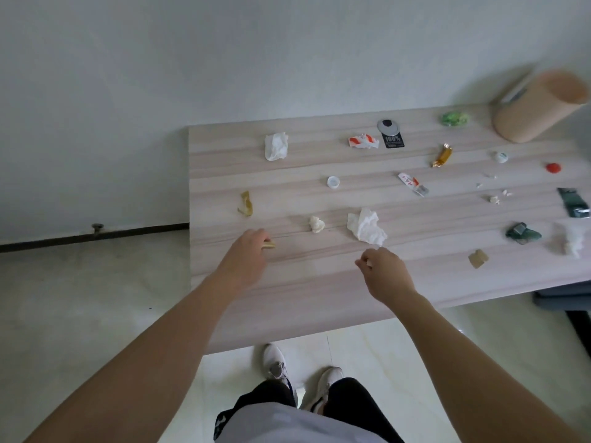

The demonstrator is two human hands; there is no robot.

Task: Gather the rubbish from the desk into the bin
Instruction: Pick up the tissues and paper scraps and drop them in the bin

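Observation:
A tan bin (537,107) stands at the far right corner of the pale wooden desk (287,302). Rubbish is scattered over the desk. My left hand (246,255) is curled round a small yellow scrap (269,245) near the desk's left side. My right hand (385,270) pinches a small white bit (368,263) just in front of a large crumpled white tissue (366,227). A small cream wad (316,224) lies between the hands, and a yellow wrapper (246,204) lies beyond the left hand.
Farther off lie another tissue (275,146), a white cap (333,182), a red-and-white wrapper (363,141), a black tag (391,135), a gold wrapper (443,155), green wrappers (454,119), a red cap (553,167) and dark green packets (574,203). A wall runs behind the desk.

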